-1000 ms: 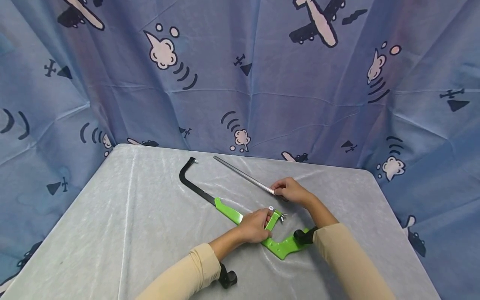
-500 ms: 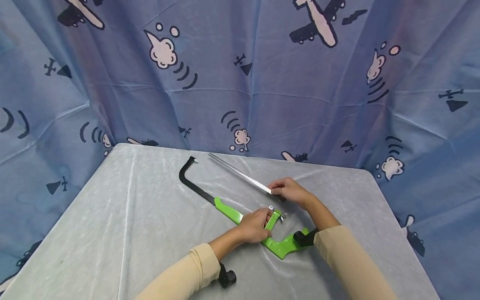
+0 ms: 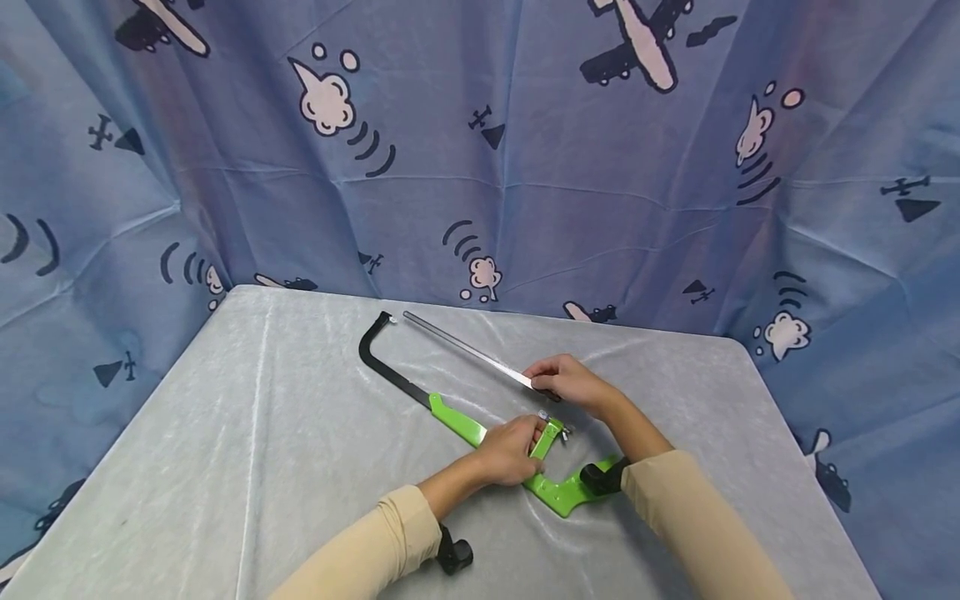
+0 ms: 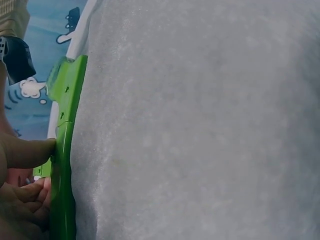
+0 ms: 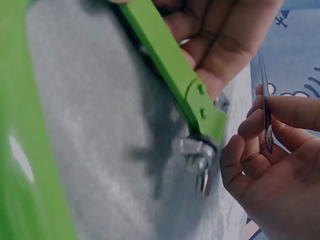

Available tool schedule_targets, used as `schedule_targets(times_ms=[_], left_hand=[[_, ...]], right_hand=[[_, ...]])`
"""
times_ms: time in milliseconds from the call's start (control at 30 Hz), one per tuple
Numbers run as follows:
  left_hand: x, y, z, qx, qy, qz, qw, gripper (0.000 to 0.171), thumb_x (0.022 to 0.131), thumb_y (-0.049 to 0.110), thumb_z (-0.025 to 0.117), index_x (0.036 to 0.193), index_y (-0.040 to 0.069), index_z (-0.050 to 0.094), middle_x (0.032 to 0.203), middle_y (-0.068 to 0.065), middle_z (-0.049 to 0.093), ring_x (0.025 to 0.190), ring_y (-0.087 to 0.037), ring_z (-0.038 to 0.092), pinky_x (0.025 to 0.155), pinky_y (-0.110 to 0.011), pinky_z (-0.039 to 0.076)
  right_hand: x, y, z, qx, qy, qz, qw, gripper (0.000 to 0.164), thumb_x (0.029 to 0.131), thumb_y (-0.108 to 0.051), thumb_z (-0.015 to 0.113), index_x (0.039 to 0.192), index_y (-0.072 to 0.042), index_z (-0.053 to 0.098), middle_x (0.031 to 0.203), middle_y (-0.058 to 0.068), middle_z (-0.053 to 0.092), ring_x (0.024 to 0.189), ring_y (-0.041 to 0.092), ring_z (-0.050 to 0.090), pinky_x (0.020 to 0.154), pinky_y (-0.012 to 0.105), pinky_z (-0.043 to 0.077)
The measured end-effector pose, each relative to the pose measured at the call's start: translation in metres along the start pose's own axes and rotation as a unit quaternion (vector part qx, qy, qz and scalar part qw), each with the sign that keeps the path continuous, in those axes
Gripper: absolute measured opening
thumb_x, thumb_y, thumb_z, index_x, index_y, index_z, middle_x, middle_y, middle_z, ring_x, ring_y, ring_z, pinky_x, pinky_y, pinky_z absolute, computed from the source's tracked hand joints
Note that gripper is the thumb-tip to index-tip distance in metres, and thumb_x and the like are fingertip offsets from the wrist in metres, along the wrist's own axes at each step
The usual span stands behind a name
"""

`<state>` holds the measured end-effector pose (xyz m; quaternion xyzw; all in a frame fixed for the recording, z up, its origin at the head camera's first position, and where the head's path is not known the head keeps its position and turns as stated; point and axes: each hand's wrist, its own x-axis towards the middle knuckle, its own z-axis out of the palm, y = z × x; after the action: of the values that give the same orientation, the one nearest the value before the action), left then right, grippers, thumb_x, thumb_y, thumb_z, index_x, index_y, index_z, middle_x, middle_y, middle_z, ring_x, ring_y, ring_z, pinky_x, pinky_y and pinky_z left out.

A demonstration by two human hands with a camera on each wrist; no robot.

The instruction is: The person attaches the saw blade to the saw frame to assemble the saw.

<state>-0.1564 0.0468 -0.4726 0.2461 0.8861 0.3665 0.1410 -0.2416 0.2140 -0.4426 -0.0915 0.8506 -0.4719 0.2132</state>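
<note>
A hacksaw frame (image 3: pixel 454 422), black at its curved far end and green toward the handle, lies diagonally on the table. My left hand (image 3: pixel 510 452) grips its green part beside the short upright arm, the thumb along the frame (image 4: pixel 62 175) in the left wrist view. Between thumb and fingers my right hand (image 3: pixel 570 385) pinches the dark near end of a thin silver hacksaw blade (image 3: pixel 468 348). The blade runs roughly alongside the frame, its far tip close to the black end's small pin (image 3: pixel 393 320). A metal wing nut (image 5: pixel 197 162) sits on the green arm, close to the right hand.
The table (image 3: pixel 187 433) has a pale grey velvety cover. Behind it hangs a blue curtain (image 3: pixel 420 167) with printed planes and clouds. Black wrist cameras hang at both cuffs; the right one (image 3: pixel 600 478) overlaps the green handle in the head view.
My right hand has shifted a little to the left with the blade, bringing the blade's far tip nearer the frame's black end. The left hand and the frame stay in place.
</note>
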Motion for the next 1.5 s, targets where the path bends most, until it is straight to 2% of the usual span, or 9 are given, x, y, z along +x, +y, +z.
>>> schedule_targets(times_ms=[467,700,1333,1500], left_hand=[[0.0,-0.001,-0.003,0.007,-0.001,0.013,0.9999,0.038,0.078,0.011,0.077,0.111,0.009,0.059,0.088,0.006,0.051,0.08,-0.005,0.048,0.071,-0.021,0.039],[-0.001,-0.001,-0.004,0.012,0.0,0.016,0.9998,0.037,0.078,0.012,0.077,0.11,0.01,0.058,0.087,0.006,0.05,0.08,-0.005,0.048,0.071,-0.022,0.039],[0.002,-0.004,-0.001,0.011,-0.005,0.018,0.9998,0.035,0.078,0.012,0.076,0.109,0.011,0.058,0.086,0.007,0.049,0.079,-0.004,0.047,0.07,-0.021,0.038],[0.002,-0.003,-0.002,0.011,-0.006,0.018,0.9998,0.035,0.078,0.012,0.076,0.108,0.011,0.057,0.086,0.007,0.05,0.078,-0.004,0.047,0.07,-0.021,0.038]], right_hand=[[0.002,-0.012,0.01,0.009,-0.013,-0.003,1.0,0.027,0.094,-0.005,0.057,0.115,0.008,0.067,0.096,0.01,0.066,0.077,0.014,0.052,0.069,0.027,0.043],[0.003,-0.015,0.014,0.018,-0.021,-0.019,0.999,0.028,0.093,-0.004,0.058,0.114,0.011,0.065,0.098,0.013,0.067,0.076,0.012,0.051,0.068,0.026,0.042],[0.005,-0.011,0.016,0.024,-0.023,-0.001,0.999,0.027,0.094,-0.002,0.056,0.116,0.012,0.065,0.099,0.015,0.066,0.075,0.012,0.051,0.068,0.026,0.042],[0.004,-0.013,0.017,0.028,-0.026,0.001,0.999,0.027,0.094,-0.002,0.056,0.115,0.012,0.064,0.094,0.013,0.065,0.073,0.013,0.05,0.067,0.027,0.042]])
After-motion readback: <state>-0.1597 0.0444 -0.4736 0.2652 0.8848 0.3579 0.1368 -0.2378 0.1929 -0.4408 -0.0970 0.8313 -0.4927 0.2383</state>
